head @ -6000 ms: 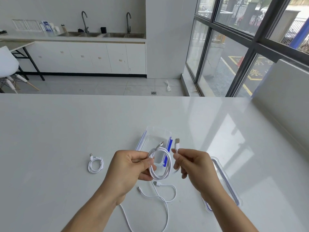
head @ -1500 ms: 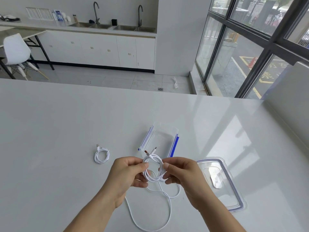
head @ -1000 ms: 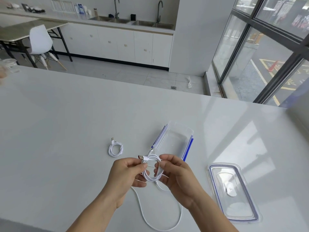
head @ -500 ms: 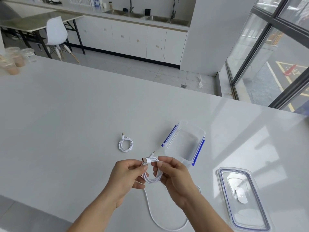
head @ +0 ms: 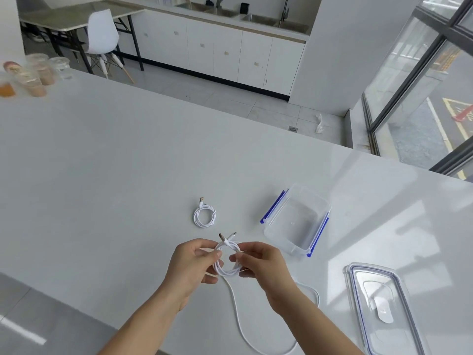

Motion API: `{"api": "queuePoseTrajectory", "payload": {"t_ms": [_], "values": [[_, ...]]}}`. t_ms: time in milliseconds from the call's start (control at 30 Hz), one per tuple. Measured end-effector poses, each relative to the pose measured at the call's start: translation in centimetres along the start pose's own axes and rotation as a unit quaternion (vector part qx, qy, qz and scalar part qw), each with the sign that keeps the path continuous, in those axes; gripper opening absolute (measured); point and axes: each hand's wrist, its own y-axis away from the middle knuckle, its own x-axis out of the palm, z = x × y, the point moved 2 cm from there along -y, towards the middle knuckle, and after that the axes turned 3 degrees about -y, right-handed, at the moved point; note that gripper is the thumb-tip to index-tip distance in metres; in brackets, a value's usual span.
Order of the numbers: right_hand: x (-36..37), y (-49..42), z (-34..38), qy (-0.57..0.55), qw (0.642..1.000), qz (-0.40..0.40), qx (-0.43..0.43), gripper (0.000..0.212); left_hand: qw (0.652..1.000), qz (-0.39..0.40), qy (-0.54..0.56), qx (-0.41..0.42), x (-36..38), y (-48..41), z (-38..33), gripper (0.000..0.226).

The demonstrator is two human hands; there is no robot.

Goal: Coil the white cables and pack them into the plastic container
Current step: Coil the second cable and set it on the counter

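Above table (head: 128, 155), hands (head: 190, 265) (head: 263, 265) pinch unmarked coil (head: 227, 260).

2 bare forearms (head: 143, 326), no sleeves

An office break room: long white cabinet counter (head: 217, 47) with steel sinks (head: 225, 12), white moulded chair (head: 102, 34), floor-to-ceiling windows (head: 419, 80).

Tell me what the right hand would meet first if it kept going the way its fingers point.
The right hand points left, into the cable coil it pinches; just past that are the left hand fingertips. Depth is unclear, but the coil looks first.
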Motion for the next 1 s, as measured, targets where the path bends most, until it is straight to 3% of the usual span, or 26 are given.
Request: {"api": "queuePoseTrajectory", "payload": {"t_ms": [167, 600, 767, 900, 1000], "values": [[2.1, -2.7, -0.9, 0.105, 0.994, -0.016, 0.012, 0.012, 0.999, -0.038, -0.005, -0.015, -1.7, -2.0, 1.7, 0.011], [10.2, -11.2, -1.7, 0.205, 0.978, -0.034, 0.034, 0.023, 0.987, -0.156, -0.018, -0.043, -7.9, -8.8, 4.6, 0.023], [11.9, -12.4, -2.3, 0.235, 0.97, -0.064, 0.019, 0.03, 0.983, -0.173, -0.039, -0.047, -8.9, -10.7, 4.7, 0.029], [12.3, -13.0, -2.6, 0.24, 0.968, -0.075, 0.028, 0.017, 0.981, -0.167, -0.085, -0.044, -9.1, -11.3, 4.5, 0.026], [12.4, -13.2, -2.9, 0.24, 0.967, -0.078, 0.03, 0.02, 0.979, -0.164, -0.111, -0.039, -8.9, -11.6, 4.6, 0.02]]}}
